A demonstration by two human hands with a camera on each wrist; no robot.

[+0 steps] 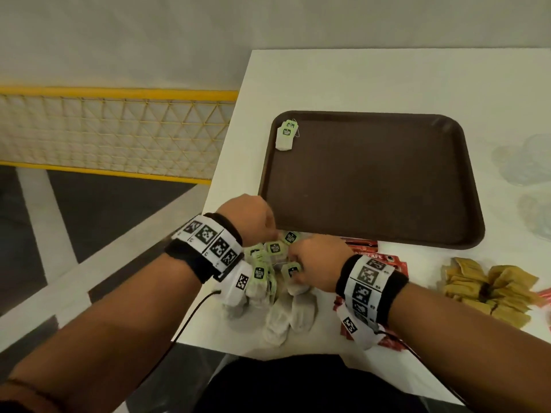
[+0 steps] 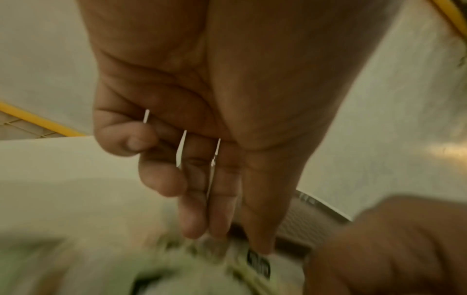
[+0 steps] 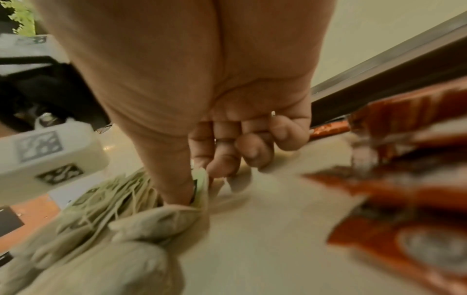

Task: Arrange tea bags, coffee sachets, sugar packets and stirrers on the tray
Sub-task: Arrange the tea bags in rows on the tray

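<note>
A brown tray (image 1: 372, 186) lies on the white table with one green-tagged tea bag (image 1: 286, 135) in its far left corner. A pile of tea bags (image 1: 277, 296) sits near the table's front edge, below the tray. Both hands are in the pile. My left hand (image 1: 272, 234) pinches a tea bag tag (image 2: 257, 261) between thumb and fingers. My right hand (image 1: 293, 259) pinches another green tag (image 3: 201, 179) with thumb and forefinger, its other fingers curled. Red coffee sachets (image 1: 362, 247) lie under my right wrist. Yellow-brown sugar packets (image 1: 489, 289) are heaped at the right.
The table's left edge (image 1: 229, 144) drops off beside the tray, with a yellow mesh railing (image 1: 113, 135) beyond it. Pale, blurred clear wrappers (image 1: 527, 162) lie on the table right of the tray. Most of the tray's surface is bare.
</note>
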